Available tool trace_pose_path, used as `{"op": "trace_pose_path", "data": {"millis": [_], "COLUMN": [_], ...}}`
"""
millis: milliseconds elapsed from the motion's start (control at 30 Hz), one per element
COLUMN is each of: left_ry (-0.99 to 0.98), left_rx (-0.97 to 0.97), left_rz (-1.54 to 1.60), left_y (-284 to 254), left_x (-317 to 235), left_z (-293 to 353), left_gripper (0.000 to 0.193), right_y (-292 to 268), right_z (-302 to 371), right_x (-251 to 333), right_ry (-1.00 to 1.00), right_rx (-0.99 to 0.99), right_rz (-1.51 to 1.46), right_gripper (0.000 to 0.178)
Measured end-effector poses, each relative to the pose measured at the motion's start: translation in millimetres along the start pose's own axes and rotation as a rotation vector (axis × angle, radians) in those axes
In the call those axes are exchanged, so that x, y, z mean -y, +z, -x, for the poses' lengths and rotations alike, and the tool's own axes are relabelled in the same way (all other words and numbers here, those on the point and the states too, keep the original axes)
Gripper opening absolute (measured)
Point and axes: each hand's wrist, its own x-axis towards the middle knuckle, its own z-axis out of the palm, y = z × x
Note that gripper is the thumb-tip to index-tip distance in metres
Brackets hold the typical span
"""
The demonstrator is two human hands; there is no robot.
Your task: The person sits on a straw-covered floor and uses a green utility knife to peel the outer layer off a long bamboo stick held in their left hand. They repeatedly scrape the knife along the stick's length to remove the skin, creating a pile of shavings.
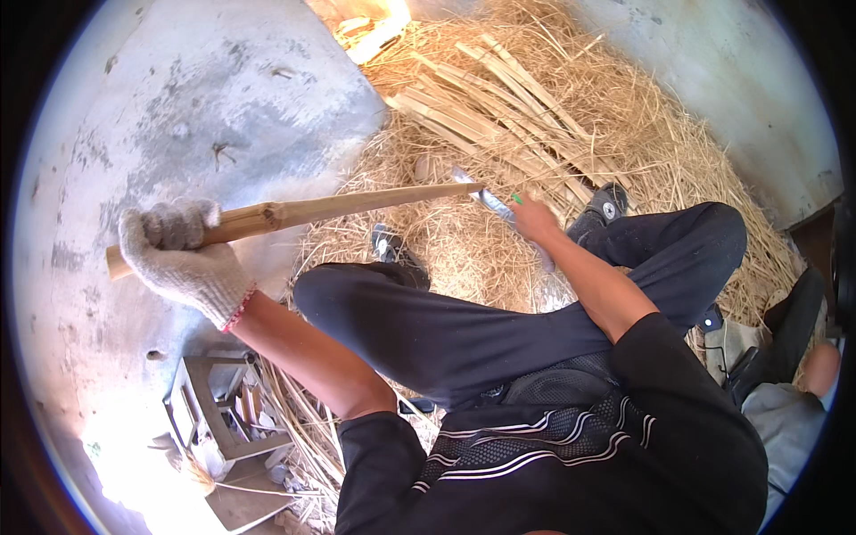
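Note:
My left hand (183,254), in a white knit glove, is closed around the thick end of a bamboo pole (357,201). The pole reaches across to the right over my knees, its thin tip near the knife. My bare right hand (538,218) grips a knife (493,204) whose shiny blade points up and left. The blade meets or crosses the pole's tip; whether they touch I cannot tell. A bit of green shows by my right fingers, and most of the handle is hidden in the hand.
Split bamboo strips (499,120) lie on a heap of shavings (446,241) ahead of my feet. Pale walls (205,116) stand at left and right. A small wooden frame (223,419) with clutter is at lower left. Part of another person (789,410) shows at right.

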Motion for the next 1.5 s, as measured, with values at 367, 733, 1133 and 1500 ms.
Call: {"op": "trace_pose_path", "data": {"millis": [367,733,1133,1500], "left_ry": [0.026,0.150,-0.037,0.012], "left_rx": [0.087,0.246,0.331,0.283], "left_rz": [-0.057,-0.142,-0.088,-0.138], "left_y": [16.4,-9.0,25.3,30.9], "left_x": [20.3,18.2,16.7,21.2], "left_z": [-28.3,-38.0,-29.2,-34.1], "left_gripper": [0.037,0.041,0.040,0.039], "right_y": [-48.5,-14.4,68.7,2.8], "right_z": [18.9,-4.5,-40.8,-35.7], "right_x": [145.0,105.6,-24.0,55.5], "right_ry": [-0.205,-0.084,-0.003,-0.181], "right_rx": [-0.059,0.130,0.241,0.092], "right_rz": [-0.504,-0.238,0.085,-0.585], "right_gripper": [0.036,0.037,0.034,0.045]}}
